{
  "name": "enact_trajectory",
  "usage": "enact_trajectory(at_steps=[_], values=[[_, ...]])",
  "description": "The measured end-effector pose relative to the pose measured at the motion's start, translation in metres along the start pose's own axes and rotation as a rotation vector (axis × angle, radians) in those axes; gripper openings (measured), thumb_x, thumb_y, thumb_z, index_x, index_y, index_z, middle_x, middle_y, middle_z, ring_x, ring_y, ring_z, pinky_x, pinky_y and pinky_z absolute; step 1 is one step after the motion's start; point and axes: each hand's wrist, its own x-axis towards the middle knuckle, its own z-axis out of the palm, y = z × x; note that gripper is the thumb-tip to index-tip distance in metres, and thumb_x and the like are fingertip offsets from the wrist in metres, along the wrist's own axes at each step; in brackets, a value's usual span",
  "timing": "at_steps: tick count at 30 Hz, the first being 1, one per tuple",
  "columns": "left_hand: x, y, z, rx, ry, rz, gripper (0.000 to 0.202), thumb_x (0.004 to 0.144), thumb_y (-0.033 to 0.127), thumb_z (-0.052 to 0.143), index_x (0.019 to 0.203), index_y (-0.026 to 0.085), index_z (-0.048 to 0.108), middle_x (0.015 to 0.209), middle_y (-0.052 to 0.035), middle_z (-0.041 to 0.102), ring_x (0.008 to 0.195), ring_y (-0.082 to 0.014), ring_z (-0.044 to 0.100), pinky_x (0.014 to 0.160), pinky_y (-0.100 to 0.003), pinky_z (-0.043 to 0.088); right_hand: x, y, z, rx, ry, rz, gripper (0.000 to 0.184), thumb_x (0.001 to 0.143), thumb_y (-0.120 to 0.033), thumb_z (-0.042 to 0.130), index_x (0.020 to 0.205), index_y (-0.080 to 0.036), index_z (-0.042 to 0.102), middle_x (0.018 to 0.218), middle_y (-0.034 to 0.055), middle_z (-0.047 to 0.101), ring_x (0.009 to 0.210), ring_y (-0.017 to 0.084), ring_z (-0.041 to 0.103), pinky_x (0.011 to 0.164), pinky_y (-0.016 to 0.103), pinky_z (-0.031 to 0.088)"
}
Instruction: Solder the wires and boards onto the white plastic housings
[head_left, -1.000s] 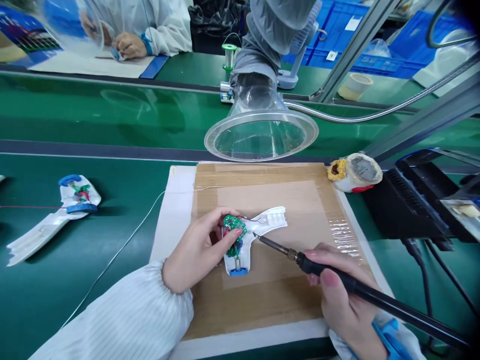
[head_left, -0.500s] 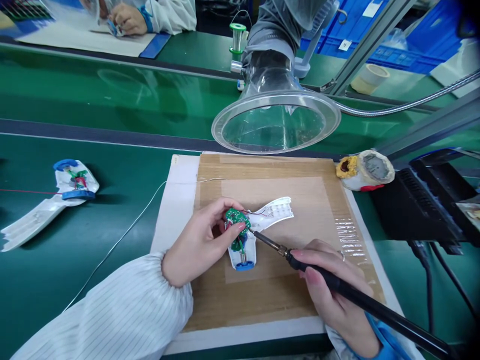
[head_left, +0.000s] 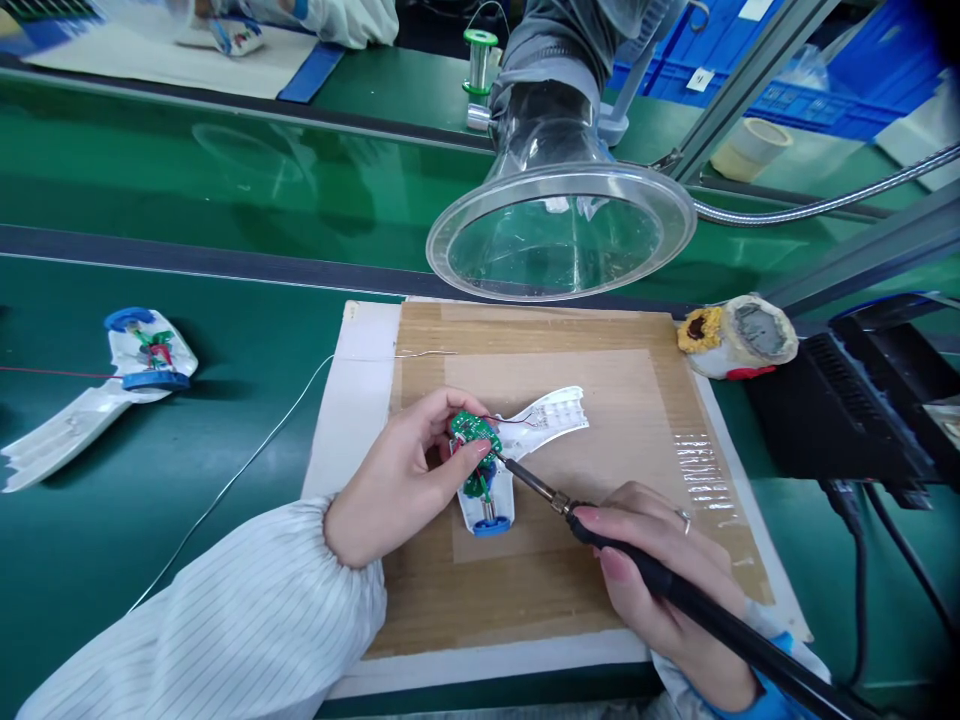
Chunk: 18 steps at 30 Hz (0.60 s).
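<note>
My left hand [head_left: 420,470] is closed on a small green circuit board [head_left: 471,430], pinched between thumb and fingers. Beneath the board lies a white plastic housing half [head_left: 551,418] with a blue round part [head_left: 492,526] at its near end. Thin dark red wires run from the board along the housing. My right hand [head_left: 660,570] grips a black-handled soldering iron [head_left: 675,590] like a pen. Its metal tip meets the board's right edge, close to my left thumb; the exact contact spot is too small to make out.
A clear fume hood [head_left: 562,235] hangs over the far side of the cardboard mat [head_left: 555,610]. Solder wire [head_left: 247,465] curves across the left. Another white housing [head_left: 82,425] lies left. At right stand a tip cleaner pot [head_left: 739,335] and a black box [head_left: 825,410]. Across the bench a co-worker's sleeve [head_left: 360,22] shows.
The view has shifted slightly. My hands, the circuit board and the soldering iron keep nearly the same positions. Across the bench, the co-worker's hand has moved up, mostly out of view.
</note>
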Motion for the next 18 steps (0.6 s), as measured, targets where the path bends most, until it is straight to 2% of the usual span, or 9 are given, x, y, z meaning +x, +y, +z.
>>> enact_trajectory(at_steps=[5, 18], values=[[0.0006, 0.0006, 0.0002, -0.01, 0.005, 0.006, 0.02, 0.094, 0.031, 0.071, 0.108, 0.019, 0.065, 0.101, -0.0055, 0.071, 0.09, -0.0184, 0.067, 0.078, -0.03, 0.055, -0.0029, 0.0029, 0.0, 0.007, -0.011, -0.08, 0.036, 0.092, -0.004, 0.06, 0.123, -0.02, 0.068, 0.077, 0.0027, 0.073, 0.06, 0.018, 0.07, 0.054, 0.029, 0.057], [0.0003, -0.0002, -0.0003, 0.006, 0.008, -0.001, 0.022, 0.094, 0.032, 0.071, 0.109, 0.019, 0.064, 0.102, -0.0058, 0.071, 0.091, -0.0194, 0.067, 0.078, -0.031, 0.056, -0.0074, 0.0039, 0.0019, -0.015, 0.002, -0.039, 0.036, 0.092, -0.006, 0.06, 0.123, -0.022, 0.07, 0.075, 0.0019, 0.073, 0.059, 0.018, 0.07, 0.054, 0.029, 0.058]])
